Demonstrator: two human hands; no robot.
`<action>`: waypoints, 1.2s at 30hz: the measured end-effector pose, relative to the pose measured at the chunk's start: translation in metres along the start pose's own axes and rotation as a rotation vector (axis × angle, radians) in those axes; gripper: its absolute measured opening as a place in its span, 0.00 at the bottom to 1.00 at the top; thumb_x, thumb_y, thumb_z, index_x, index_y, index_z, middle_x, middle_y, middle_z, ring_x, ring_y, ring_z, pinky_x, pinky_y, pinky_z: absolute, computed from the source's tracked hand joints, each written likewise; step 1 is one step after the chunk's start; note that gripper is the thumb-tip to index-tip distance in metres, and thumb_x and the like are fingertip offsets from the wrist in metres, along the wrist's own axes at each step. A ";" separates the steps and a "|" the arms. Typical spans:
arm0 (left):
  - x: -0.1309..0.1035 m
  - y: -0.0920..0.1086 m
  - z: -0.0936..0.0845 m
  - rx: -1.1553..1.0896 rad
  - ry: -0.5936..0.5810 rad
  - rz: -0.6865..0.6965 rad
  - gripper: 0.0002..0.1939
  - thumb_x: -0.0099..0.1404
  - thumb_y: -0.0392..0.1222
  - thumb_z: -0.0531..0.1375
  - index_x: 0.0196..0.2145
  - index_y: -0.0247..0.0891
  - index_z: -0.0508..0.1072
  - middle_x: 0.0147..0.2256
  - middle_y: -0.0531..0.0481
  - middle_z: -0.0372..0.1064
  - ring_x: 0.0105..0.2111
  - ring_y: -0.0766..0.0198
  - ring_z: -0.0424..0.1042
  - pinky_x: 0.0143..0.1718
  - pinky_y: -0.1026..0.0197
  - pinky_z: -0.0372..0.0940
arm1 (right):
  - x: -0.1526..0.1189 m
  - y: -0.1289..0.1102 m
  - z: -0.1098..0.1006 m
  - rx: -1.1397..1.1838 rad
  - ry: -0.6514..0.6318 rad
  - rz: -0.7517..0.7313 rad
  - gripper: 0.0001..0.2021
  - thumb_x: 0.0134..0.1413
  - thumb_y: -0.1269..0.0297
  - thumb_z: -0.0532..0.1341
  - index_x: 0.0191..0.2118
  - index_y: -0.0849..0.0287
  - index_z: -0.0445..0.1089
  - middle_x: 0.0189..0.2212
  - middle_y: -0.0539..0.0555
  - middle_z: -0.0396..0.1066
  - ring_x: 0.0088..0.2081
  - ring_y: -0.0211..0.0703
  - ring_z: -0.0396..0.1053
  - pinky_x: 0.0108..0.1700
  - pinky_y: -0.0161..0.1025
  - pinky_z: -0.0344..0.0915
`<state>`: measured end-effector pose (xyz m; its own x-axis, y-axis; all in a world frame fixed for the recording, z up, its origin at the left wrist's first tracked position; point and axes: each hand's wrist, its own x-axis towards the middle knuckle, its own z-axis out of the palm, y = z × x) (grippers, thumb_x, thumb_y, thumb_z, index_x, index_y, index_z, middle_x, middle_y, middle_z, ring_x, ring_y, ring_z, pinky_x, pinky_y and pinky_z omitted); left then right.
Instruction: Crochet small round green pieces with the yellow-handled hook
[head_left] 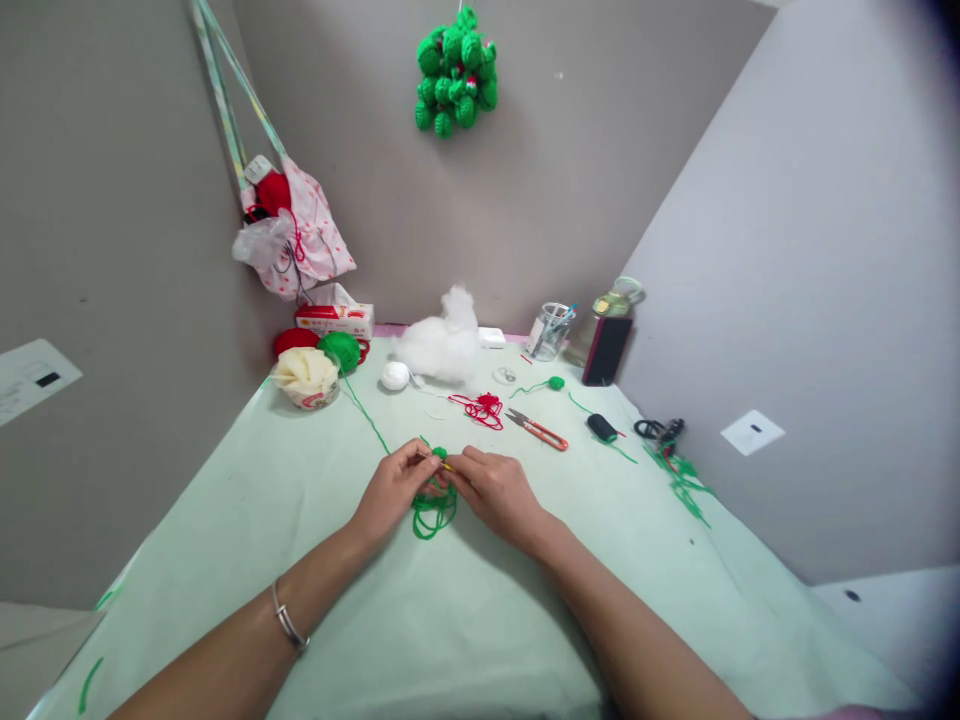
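Note:
My left hand (pixel 391 488) is closed on a small green crochet piece (pixel 440 454), mostly covered by the fingers. Against it, my right hand (pixel 501 490) pinches a crochet hook (pixel 448 467); a bit of its yellow shaft shows between the hands. Loose loops of green yarn (pixel 433 523) lie on the table just below both hands. From the left hand a green strand runs back to a green yarn ball (pixel 340 350) at the far left. Thread snips (pixel 538 430) with orange handles lie beyond my right hand, beside a tangle of red yarn (pixel 484 410).
White stuffing (pixel 442 345) sits at the back, near a white yarn ball (pixel 394 376). A bowl (pixel 307 385) and a tissue box (pixel 335 320) stand back left. A glass jar (pixel 551 332) and a leaning phone (pixel 607 350) stand back right. Green crocheted pieces (pixel 456 75) hang above.

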<state>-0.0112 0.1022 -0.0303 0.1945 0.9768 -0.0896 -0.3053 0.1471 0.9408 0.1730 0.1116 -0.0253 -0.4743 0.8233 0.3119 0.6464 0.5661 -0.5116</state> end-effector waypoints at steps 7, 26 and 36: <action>0.009 -0.001 -0.015 -0.100 0.020 -0.061 0.10 0.70 0.45 0.66 0.38 0.35 0.76 0.36 0.49 0.76 0.36 0.60 0.77 0.40 0.56 0.74 | 0.006 0.010 -0.029 0.537 -0.039 0.127 0.20 0.73 0.51 0.53 0.46 0.56 0.80 0.35 0.55 0.79 0.33 0.42 0.75 0.38 0.39 0.70; -0.004 0.004 0.001 0.068 -0.097 -0.056 0.18 0.71 0.54 0.62 0.36 0.35 0.77 0.36 0.44 0.77 0.35 0.58 0.77 0.39 0.55 0.74 | 0.011 -0.011 -0.006 0.973 0.138 0.254 0.10 0.51 0.54 0.74 0.34 0.55 0.84 0.39 0.56 0.77 0.40 0.45 0.74 0.44 0.42 0.72; 0.029 0.129 -0.097 0.964 0.426 0.221 0.12 0.65 0.45 0.64 0.46 0.41 0.76 0.48 0.45 0.72 0.47 0.50 0.71 0.57 0.48 0.64 | 0.011 0.004 -0.022 1.175 0.189 0.525 0.18 0.47 0.48 0.75 0.34 0.58 0.81 0.27 0.52 0.76 0.27 0.40 0.70 0.34 0.40 0.67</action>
<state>-0.1356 0.1642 0.0567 -0.1726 0.9679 0.1826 0.6060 -0.0418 0.7943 0.1835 0.1234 -0.0066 -0.1729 0.9816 -0.0809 -0.2250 -0.1193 -0.9670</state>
